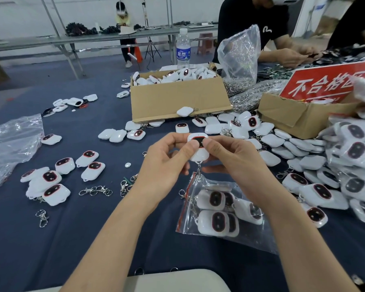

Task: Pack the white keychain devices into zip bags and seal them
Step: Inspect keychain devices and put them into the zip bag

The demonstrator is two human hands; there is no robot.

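A white keychain device [198, 144] with a dark oval face is held above the table between both hands. My left hand [169, 159] pinches its left side with thumb and fingers. My right hand [230, 159] pinches its right side, thumb on the face. A metal clasp [198, 172] hangs below it. Right under the hands lies a clear zip bag [223, 213] with a red strip, holding several white devices. Its mouth points toward the hanging clasp.
Loose white devices [51, 182] and metal clasps [95, 190] lie scattered on the dark blue table. A cardboard box [177, 100] full of devices stands behind. A heap of filled bags [354, 148] is at the right. Empty bags [13, 140] lie left. Another person works at the far right.
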